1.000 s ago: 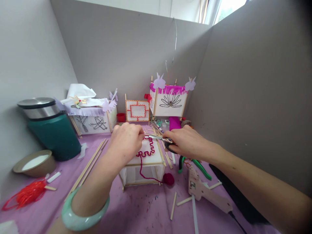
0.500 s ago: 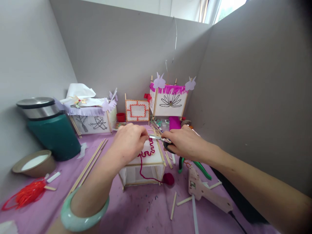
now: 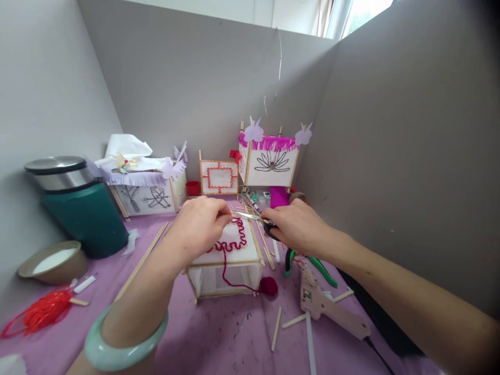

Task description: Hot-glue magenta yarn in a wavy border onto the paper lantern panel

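Note:
A pair of scissors (image 3: 252,216) with black handles is in my right hand (image 3: 300,224), its blades pointing left across the far part of a white box frame (image 3: 250,254). My left hand (image 3: 203,221) hovers over the box with thumb and fingers pinched near the blade tips; whatever they pinch is too small to make out. Wavy dark red yarn (image 3: 242,237) lies on the box top, partly hidden behind my left hand. One strand hangs down the box front to a small yarn ball (image 3: 268,286) on the purple cloth.
A glue gun (image 3: 330,304), green-handled pliers (image 3: 321,271) and loose sticks (image 3: 276,329) lie at right. On the left stand a teal flask (image 3: 84,219), a bowl (image 3: 23,271) and a red string bundle (image 3: 42,310). Decorated lanterns (image 3: 273,179) stand behind, before grey partitions.
My left hand has shifted slightly left, leaving a wider gap to the scissors. The blades now show more clearly and look a little parted. My right hand has barely moved.

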Demonstrator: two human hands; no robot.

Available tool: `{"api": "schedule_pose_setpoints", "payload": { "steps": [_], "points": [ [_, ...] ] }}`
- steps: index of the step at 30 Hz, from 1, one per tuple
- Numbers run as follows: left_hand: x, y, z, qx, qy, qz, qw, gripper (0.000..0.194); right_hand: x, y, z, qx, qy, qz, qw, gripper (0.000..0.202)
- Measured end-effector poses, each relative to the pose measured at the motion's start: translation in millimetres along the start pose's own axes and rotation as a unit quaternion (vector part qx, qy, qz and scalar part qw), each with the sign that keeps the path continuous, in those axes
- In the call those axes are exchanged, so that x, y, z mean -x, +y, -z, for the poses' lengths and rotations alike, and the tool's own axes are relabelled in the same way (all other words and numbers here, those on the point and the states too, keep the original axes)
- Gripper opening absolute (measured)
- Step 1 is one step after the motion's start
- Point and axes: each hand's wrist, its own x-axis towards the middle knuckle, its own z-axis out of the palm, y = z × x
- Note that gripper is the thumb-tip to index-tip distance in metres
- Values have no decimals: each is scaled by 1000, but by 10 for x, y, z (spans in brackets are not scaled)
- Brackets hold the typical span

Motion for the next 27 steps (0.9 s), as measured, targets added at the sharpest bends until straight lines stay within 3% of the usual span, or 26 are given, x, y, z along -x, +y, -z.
{"api": "schedule_pose_setpoints", "payload": {
  "steps": [4,9,11,13,16,18,22,24,27],
  "points": [
    [72,-32,149,128,-31,39,990,18,31,115,-68,-39,19,-15,999,26],
    [407,-219,401,231,-103,-10,967,16,178,290,-121,-152,74,-51,984,34],
    [606,-280,468,212,-185,-39,959,18,284,291,-90,-271,117,-59,954,35],
    [805,-265,467,180,-225,-46,957,18,412,213,-33,-384,162,-53,908,34],
    [1043,-39,287,219,-204,-3,954,20,622,-54,14,-449,190,-18,873,33],
    [1142,216,57,310,-168,35,935,27,755,-290,-43,-421,194,12,886,39],
    [1241,691,-462,462,-18,125,878,31,980,-709,-333,-285,274,72,916,37],
    [1275,815,-643,483,13,171,858,36,1079,-829,-463,-239,276,66,928,40],
    [1330,859,-764,530,30,235,814,43,1244,-879,-543,-215,265,83,936,46]
  ]
}}
